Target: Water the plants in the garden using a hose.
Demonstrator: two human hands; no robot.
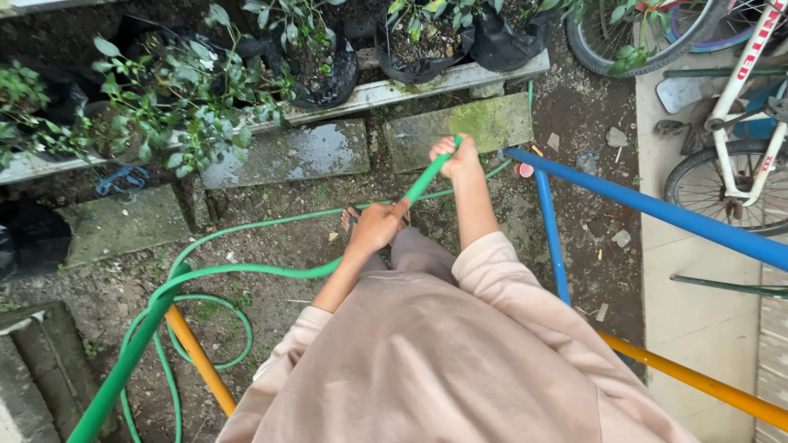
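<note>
- Down on my left, loose coils of the green garden hose (205, 279) are trailing over wet soil.
- I'm wrapping my left hand (376, 228) around it, steadying it.
- My right hand (460, 157) is clenching its tip, best kept low toward the potted plants (176, 98).

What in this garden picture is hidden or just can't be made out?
All in the head view:
- Nozzle end of the green hose: wrapped inside the right hand, so any water is unseen.
- Feet: covered by the person's own clothing, apart from one sandal toe beside the left hand.
- White bicycle: cut off by the right edge.
- Hose coil: runs off the bottom edge.
</note>
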